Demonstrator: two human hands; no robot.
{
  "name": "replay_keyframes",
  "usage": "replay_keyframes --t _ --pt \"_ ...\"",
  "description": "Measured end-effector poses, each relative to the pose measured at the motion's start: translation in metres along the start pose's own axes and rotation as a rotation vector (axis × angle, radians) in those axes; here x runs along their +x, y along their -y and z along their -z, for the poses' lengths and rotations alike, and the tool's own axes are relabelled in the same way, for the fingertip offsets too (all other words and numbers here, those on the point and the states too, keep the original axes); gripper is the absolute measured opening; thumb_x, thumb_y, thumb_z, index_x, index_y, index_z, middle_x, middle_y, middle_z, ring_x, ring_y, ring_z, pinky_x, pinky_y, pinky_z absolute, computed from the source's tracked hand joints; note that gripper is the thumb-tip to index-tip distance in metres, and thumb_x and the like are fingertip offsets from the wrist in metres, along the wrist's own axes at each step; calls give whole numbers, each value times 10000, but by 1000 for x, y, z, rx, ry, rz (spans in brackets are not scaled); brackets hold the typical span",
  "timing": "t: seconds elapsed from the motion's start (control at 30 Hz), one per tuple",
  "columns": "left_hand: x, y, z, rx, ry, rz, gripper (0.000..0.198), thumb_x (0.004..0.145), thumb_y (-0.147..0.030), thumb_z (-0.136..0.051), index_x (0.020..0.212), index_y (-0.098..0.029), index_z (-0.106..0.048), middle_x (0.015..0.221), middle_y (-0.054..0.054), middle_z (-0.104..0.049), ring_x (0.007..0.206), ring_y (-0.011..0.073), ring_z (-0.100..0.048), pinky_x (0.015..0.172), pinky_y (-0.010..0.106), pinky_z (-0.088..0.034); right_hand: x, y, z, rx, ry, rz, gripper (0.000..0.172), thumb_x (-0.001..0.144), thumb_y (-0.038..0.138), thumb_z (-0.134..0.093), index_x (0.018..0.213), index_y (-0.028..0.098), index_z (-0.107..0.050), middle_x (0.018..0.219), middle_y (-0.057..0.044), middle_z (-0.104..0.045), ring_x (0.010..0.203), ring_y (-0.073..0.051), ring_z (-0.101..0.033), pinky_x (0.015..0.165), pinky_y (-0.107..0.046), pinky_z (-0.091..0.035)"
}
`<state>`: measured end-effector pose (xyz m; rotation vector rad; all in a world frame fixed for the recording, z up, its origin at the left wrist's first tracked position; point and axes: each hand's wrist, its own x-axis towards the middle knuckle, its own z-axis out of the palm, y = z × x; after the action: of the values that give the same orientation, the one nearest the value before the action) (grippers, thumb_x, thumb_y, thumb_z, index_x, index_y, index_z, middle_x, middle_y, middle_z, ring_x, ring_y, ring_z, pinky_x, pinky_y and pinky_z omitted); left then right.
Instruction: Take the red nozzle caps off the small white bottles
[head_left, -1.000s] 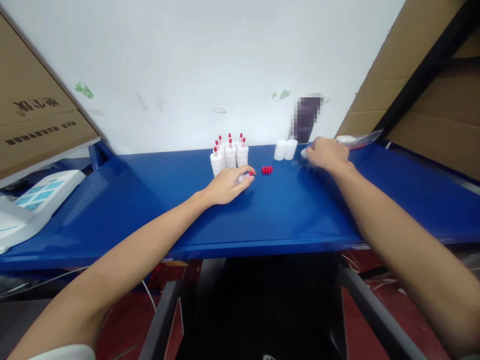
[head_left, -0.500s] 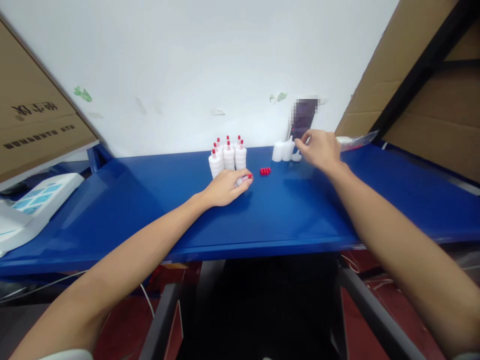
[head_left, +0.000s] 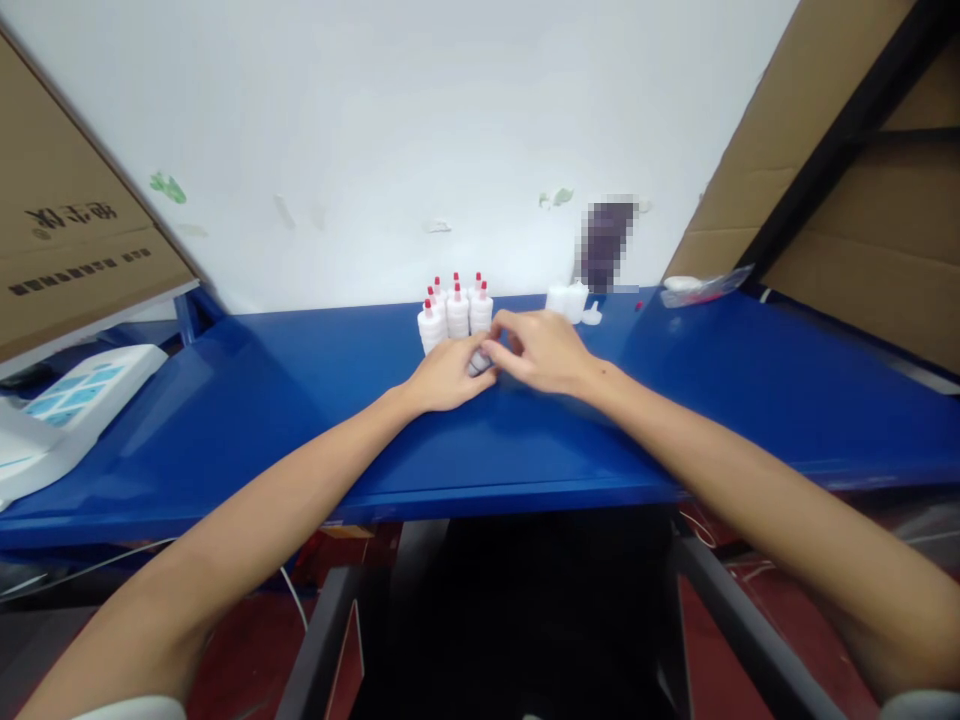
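My left hand (head_left: 450, 375) is closed around a small white squeeze bottle (head_left: 478, 362), tilted on its side with its tip end to the right. My right hand (head_left: 544, 350) has thumb and forefinger pinched at that tip end, which they hide along with its red cap. Just behind my left hand stands a tight group of white squeeze bottles (head_left: 456, 315) with red-capped nozzles. Beyond my right hand are two white bottles (head_left: 556, 298) without red caps, and a loose white nozzle top (head_left: 592, 315).
A single red cap (head_left: 639, 306) lies on the blue table (head_left: 300, 450) at the back right. Near it is a clear plastic bag (head_left: 709, 288) with red pieces. A white device with blue panels (head_left: 82, 405) stands on the left. Cardboard boxes (head_left: 67, 200) flank both sides.
My right hand has moved left from the loose nozzle top to the bottle in my left hand. It now covers the small cluster of red caps. My left hand stays in place.
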<state>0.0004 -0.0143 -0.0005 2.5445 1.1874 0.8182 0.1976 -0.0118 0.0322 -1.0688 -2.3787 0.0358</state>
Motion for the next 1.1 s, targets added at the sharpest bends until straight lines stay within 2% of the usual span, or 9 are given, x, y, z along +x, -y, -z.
replay_keyframes --t 0.1,0.23,0.43,0.67,0.73,0.83,0.9,0.97,1.1 --pt "1 3 -1 6 4 13 263 889 -358 -550 1052 -176 -648 961 84 -750 841 268 -707 739 361 -534 -2 3 -5 40 116 188 286 975 405 -430 1059 194 -605 951 -83 -711 768 -210 -587 677 -327 -337" --pt "1 4 -1 4 9 31 278 898 -379 -548 1045 -174 -666 944 79 -756 825 266 -710 732 361 -533 -3 -3 -4 71 136 172 275 984 412 -440 1126 204 -549 945 -74 -696 744 -209 -568 682 -331 -339" --pt "1 3 0 -39 -8 -18 271 885 -293 -540 1089 -167 -666 990 54 -759 852 229 -700 795 339 -531 -2 -17 -3 73 149 205 267 1036 422 -383 970 212 -534 966 -81 -652 778 -204 -537 694 -327 -339" --pt "4 3 0 -143 -26 -112 315 912 -259 -510 1157 -135 -662 1092 74 -746 965 229 -696 896 331 -529 2 -20 -11 191 53 302 301 1069 395 -336 880 210 -479 892 -55 -583 767 -180 -500 710 -316 -363" --pt "4 3 0 -128 -17 -128 330 920 -259 -506 1187 -140 -657 1124 79 -741 975 229 -697 910 339 -527 4 -23 -5 233 -21 266 354 1074 424 -319 819 217 -451 806 -34 -558 726 -171 -482 698 -317 -355" --pt "1 5 1 -69 10 -94 334 933 -280 -513 1213 -170 -656 1169 70 -736 975 224 -702 930 354 -525 6 -37 8 291 -191 117 438 1070 509 -292 738 234 -369 682 -3 -477 658 -160 -443 662 -317 -341" --pt "0 7 2 -60 -13 -58 318 939 -314 -527 1197 -183 -659 1188 65 -734 1023 232 -699 959 365 -520 5 -53 15 274 -226 31 453 1062 539 -295 730 238 -361 666 0 -467 648 -163 -446 657 -319 -341" --pt "0 9 1 -54 -27 -44 305 938 -351 -546 1168 -190 -665 1175 60 -740 1035 234 -699 962 365 -521 4 -71 18 202 -137 -19 411 1057 503 -327 756 234 -405 700 -14 -518 674 -177 -489 685 -326 -356" --pt "0 8 -1 -24 -12 -50 286 935 -373 -556 1119 -192 -678 1126 53 -754 928 207 -713 883 337 -535 4 -97 14 69 73 -160 190 1009 382 -463 936 212 -507 803 -52 -623 760 -211 -569 726 -327 -393"
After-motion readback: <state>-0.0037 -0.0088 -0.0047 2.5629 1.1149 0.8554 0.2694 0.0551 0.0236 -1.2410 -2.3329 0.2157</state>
